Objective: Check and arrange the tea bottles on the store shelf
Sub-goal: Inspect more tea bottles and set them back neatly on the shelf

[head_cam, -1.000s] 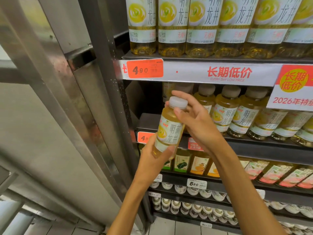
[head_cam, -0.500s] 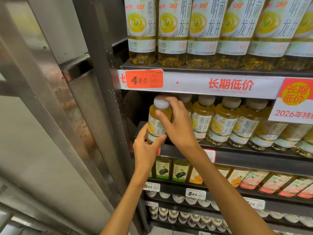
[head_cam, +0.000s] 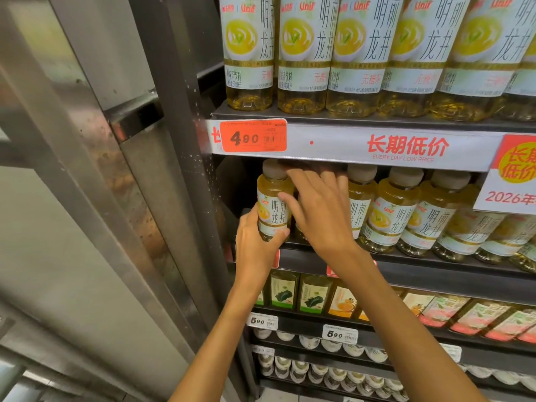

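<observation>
At the shelf's left end, the left hand [head_cam: 255,245] grips an upright tea bottle [head_cam: 272,204] by its base, while the right hand [head_cam: 319,210], fingers loosely spread, reaches past it toward the neighbouring row [head_cam: 406,216].

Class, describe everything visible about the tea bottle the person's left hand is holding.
The tea bottle is small, clear plastic, filled with pale yellow tea, with a beige cap and a white label bearing a yellow cup picture and Chinese characters. It stands upright at the left end of the middle shelf. The left hand grips its lower part; the right hand reaches in just beside it.
</observation>
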`<action>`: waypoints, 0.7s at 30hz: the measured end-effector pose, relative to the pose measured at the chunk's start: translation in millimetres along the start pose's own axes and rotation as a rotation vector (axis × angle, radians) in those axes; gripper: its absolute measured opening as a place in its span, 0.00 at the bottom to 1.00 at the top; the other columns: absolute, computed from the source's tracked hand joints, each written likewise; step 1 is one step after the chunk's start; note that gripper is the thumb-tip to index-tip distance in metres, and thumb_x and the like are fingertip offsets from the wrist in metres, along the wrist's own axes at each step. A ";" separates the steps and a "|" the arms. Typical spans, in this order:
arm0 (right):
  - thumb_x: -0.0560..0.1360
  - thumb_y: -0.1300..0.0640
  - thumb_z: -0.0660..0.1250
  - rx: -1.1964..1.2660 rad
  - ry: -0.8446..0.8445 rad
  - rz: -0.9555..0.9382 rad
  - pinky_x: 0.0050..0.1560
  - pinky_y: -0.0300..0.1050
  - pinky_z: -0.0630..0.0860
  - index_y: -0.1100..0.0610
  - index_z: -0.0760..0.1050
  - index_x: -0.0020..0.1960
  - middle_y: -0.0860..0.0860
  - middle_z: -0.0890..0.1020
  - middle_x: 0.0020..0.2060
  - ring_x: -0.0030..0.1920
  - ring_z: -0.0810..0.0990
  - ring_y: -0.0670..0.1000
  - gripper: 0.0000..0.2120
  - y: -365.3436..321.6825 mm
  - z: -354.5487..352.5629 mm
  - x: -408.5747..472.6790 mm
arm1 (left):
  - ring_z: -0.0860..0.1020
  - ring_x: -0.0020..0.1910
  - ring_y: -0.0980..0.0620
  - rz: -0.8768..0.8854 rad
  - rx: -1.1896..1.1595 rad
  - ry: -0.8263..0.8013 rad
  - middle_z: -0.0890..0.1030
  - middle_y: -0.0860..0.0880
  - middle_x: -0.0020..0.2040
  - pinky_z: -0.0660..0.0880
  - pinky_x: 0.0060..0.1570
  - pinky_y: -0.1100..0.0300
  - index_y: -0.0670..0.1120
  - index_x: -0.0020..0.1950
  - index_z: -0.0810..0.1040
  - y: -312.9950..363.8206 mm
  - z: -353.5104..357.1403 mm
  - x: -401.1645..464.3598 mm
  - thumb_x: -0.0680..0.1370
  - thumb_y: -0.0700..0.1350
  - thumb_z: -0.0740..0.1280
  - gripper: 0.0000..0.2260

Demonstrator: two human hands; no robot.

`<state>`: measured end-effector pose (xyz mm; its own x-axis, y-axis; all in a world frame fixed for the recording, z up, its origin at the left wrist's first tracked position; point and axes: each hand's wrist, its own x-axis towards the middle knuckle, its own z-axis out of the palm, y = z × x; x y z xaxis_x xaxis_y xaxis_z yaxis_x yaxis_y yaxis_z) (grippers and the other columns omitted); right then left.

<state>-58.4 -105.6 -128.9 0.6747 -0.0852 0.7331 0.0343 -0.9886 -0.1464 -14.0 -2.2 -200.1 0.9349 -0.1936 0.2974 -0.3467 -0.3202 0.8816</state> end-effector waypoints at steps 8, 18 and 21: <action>0.71 0.56 0.73 0.050 0.119 0.062 0.40 0.53 0.73 0.62 0.79 0.48 0.57 0.81 0.33 0.34 0.78 0.60 0.11 13.4 12.9 -3.5 | 0.73 0.62 0.56 -0.030 0.033 0.005 0.75 0.47 0.64 0.66 0.51 0.76 0.45 0.71 0.68 -3.1 6.7 4.2 0.73 0.40 0.73 0.28; 0.73 0.58 0.70 0.098 0.088 0.044 0.41 0.53 0.71 0.64 0.78 0.51 0.58 0.81 0.38 0.38 0.77 0.61 0.11 15.4 15.3 -6.7 | 0.72 0.66 0.51 -0.036 0.066 -0.015 0.74 0.45 0.67 0.68 0.63 0.62 0.43 0.73 0.65 2.6 6.9 1.5 0.73 0.40 0.73 0.30; 0.76 0.61 0.68 0.136 0.088 0.023 0.51 0.50 0.69 0.64 0.76 0.59 0.59 0.81 0.48 0.48 0.77 0.60 0.13 22.2 10.0 -14.7 | 0.69 0.69 0.50 -0.048 0.051 -0.011 0.69 0.45 0.71 0.66 0.68 0.56 0.43 0.75 0.61 8.6 3.6 -6.6 0.74 0.39 0.71 0.32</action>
<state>-60.2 -125.1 -149.7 0.6091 -0.1237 0.7833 0.1232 -0.9610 -0.2476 -23.4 -7.1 -195.8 0.9497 -0.1866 0.2513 -0.3053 -0.3758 0.8749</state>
